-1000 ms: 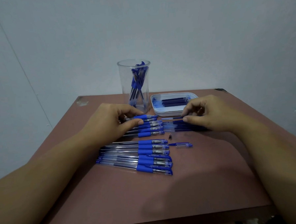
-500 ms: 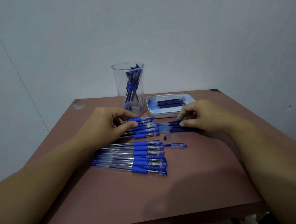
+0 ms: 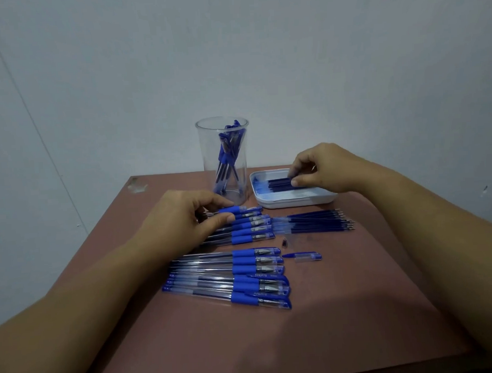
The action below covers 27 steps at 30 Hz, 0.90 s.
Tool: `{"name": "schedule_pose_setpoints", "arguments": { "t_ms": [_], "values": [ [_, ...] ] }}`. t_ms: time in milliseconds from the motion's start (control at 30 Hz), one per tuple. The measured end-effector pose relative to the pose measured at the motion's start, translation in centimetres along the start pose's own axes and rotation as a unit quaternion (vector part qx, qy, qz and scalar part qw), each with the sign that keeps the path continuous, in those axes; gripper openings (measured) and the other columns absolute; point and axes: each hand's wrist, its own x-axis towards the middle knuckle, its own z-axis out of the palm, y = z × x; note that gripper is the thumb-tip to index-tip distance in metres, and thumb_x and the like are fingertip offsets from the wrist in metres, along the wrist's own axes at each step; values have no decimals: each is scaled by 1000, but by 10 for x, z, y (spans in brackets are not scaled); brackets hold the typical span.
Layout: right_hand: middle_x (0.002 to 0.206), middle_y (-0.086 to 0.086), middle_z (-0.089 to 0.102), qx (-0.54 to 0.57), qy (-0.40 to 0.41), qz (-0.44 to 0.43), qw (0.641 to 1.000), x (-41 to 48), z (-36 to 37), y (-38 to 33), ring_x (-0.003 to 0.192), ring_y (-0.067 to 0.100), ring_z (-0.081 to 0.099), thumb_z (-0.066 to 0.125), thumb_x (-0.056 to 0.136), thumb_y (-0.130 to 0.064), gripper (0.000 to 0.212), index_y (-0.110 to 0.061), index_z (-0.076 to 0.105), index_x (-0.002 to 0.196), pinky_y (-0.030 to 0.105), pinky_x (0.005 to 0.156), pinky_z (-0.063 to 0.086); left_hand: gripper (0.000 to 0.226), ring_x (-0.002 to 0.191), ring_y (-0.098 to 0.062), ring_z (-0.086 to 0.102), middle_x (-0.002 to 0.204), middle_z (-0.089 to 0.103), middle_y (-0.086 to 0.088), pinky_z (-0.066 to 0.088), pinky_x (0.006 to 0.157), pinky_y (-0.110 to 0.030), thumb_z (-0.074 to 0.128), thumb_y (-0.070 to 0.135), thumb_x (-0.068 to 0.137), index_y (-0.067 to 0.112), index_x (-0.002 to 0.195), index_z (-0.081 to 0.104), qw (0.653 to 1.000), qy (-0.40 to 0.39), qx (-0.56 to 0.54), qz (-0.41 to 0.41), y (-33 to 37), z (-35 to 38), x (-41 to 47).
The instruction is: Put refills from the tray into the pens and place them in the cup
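Brown table (image 3: 345,309), grey wall behind: right hand (image 3: 321,169) had left the loose refills (image 3: 312,221) at mid-table for the tray (image 3: 291,204) near the far edge, thumb and fingertips pinching the tray refills (image 3: 279,183), so a fresh insertion probably came next. Left hand (image 3: 183,218) gripped the pens (image 3: 240,210) beside the cup (image 3: 223,159); their axes ran left-right, tips rightward.

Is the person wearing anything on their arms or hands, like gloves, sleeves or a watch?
No. The left hand and right hand are bare, with no gloves or rings to be seen. The left forearm and right forearm are bare too as far as the picture reaches: no sleeves, watch or wristband in view.
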Motion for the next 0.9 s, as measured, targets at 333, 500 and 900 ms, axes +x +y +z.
{"name": "schedule_pose_setpoints", "arguments": {
  "t_ms": [333,500,900],
  "values": [
    [94,-18,64,-7,-56,47,997,31,24,28,89,-2,58,74,85,-22,22,-28,72,106,16,76,42,22,77,1,62,81,67,24,44,61,-11,70,42,82,38,104,73,1000,-2,4,5,-2,-1,1],
    [92,-15,66,-27,-55,36,997,32,25,29,86,-3,58,74,84,-22,15,-28,74,98,12,70,41,22,76,-2,64,85,71,19,48,63,-15,70,42,83,38,104,73,1000,0,-4,-2,-4,-1,1],
    [92,-13,63,-58,-91,45,993,34,25,28,88,4,58,70,88,-27,6,-26,69,93,24,76,43,22,76,-1,64,86,72,17,48,62,-16,69,42,83,37,105,73,1000,-2,1,-10,-4,0,1]
  ]
}}
